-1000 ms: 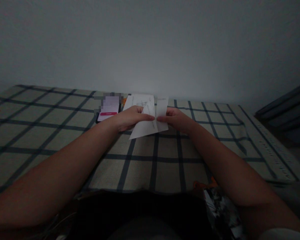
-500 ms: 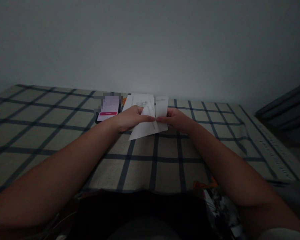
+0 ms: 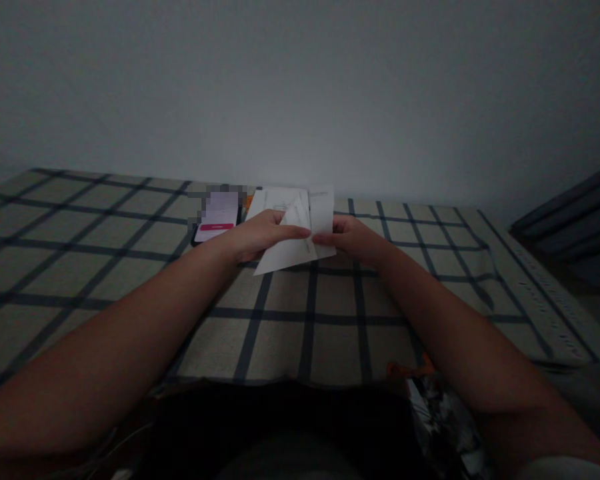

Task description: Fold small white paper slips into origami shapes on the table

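A white sheet of paper (image 3: 293, 256), folded along slanting creases, is held between both hands a little above the checked cloth. My left hand (image 3: 261, 235) grips its left side, thumb lying on top and fingers behind. On the other side my right hand (image 3: 351, 237) pinches the sheet with its thumb close to the left thumb, near the middle fold. An upright flap of the paper stands at the right. Behind it lies a printed white sheet (image 3: 275, 198) with a line drawing, partly covered by the held paper.
A phone (image 3: 217, 217) with a lit screen lies left of the papers. The checked cloth (image 3: 220, 353) covers the table, which meets a pale wall (image 3: 300, 93). A dark ridged object (image 3: 575, 227) stands at the right. A black-and-white patterned item (image 3: 445, 420) is near my lap.
The folded paper has tilted slightly: its right flap and lower left corner sit a little higher and further left. Both hands keep their hold, almost in place.
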Motion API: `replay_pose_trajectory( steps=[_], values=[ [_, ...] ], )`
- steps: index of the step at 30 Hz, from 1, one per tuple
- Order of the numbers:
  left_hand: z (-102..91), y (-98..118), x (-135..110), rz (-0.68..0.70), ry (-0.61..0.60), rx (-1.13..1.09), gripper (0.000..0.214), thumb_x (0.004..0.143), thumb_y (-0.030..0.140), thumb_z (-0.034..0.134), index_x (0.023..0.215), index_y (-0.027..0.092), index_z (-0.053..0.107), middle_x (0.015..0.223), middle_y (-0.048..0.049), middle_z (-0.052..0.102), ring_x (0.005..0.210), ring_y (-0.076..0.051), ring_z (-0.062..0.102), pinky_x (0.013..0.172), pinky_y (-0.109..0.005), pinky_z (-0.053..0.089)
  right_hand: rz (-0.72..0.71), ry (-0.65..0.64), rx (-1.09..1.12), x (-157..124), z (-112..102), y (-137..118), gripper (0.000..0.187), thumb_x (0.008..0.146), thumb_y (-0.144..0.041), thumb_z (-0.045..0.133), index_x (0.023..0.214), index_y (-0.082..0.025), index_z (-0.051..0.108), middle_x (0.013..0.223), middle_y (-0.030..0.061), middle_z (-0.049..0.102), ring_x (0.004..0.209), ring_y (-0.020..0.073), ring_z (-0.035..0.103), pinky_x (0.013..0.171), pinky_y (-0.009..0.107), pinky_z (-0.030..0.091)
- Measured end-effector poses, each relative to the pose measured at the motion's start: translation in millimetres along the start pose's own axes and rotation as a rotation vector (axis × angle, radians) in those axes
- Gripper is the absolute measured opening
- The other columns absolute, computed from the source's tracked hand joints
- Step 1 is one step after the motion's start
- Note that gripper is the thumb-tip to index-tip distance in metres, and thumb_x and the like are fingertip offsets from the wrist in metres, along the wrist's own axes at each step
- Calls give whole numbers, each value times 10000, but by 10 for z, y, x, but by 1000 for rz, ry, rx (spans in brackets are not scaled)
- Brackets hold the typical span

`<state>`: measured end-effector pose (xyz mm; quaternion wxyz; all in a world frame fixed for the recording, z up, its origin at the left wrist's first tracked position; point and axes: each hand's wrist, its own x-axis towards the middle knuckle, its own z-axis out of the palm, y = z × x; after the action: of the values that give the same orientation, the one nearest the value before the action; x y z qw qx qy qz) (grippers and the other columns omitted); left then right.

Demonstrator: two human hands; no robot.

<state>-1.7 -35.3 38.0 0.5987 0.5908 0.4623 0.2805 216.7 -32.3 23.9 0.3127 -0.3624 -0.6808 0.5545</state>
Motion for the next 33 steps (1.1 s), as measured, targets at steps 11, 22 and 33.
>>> replay_pose_trajectory(
  steps=[11,22,33],
  values=[
    [24,54,-42,77,15,147,409,708,296,773,1092,170,715,911,-59,756,825,-191,699,758,-257,538,24,11,-11,-20,33,-56,308,739,-313,766,993,-153,696,1047,69,731,888,170,663,810,310,534],
    [26,14,-19,82,44,81,388,718,334,760,1061,155,718,832,-72,749,769,-208,692,688,-271,536,-57,83,-8,6,36,4,361,734,-339,773,1036,-171,666,1083,67,721,945,189,664,885,353,536],
    [18,20,-5,74,32,49,404,687,294,784,1066,174,715,922,-77,752,840,-214,700,748,-276,545,-10,27,-35,7,-3,8,335,744,-347,768,1018,-166,702,1070,74,724,926,184,667,863,343,528]
  ],
)
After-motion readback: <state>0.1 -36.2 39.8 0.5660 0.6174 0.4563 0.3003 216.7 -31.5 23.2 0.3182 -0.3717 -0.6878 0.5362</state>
